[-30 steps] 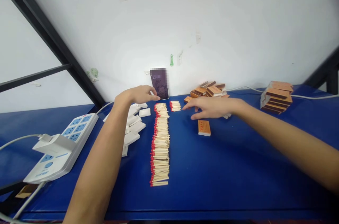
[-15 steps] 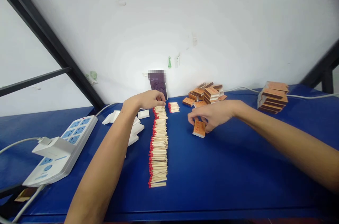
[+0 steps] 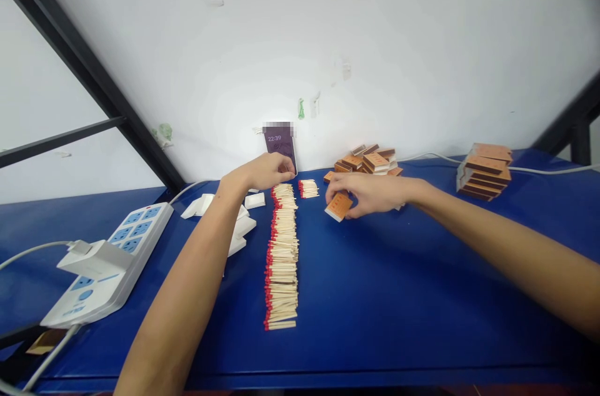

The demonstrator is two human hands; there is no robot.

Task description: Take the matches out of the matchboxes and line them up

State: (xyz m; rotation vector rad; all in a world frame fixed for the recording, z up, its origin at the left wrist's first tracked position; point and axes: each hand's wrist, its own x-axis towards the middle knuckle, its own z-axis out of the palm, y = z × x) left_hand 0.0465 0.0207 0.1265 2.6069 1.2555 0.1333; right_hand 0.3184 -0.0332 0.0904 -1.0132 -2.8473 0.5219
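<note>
My right hand (image 3: pixel 368 191) grips a small orange matchbox (image 3: pixel 339 205) between thumb and fingers, its pale end tilted toward me. My left hand (image 3: pixel 272 170) hovers at the far end of a long row of red-tipped matches (image 3: pixel 282 258). Its fingers are drawn together, and whatever may be between them cannot be made out. Just right of that hand lies a short separate group of matches (image 3: pixel 308 188). Behind my right hand is a loose heap of matchboxes (image 3: pixel 375 162), partly hidden by it.
White matchbox trays (image 3: pixel 241 227) lie left of the match row, partly behind my left forearm. A phone (image 3: pixel 280 138) leans on the wall. Stacked matchboxes (image 3: pixel 485 171) stand at right. A power strip (image 3: pixel 126 252) with a plugged-in adapter is at left on the blue table (image 3: pixel 375 321).
My right hand has shifted slightly left and away from me with the matchbox, which is now turned more at an angle. My left hand has moved slightly up; the phone screen now shows the time.
</note>
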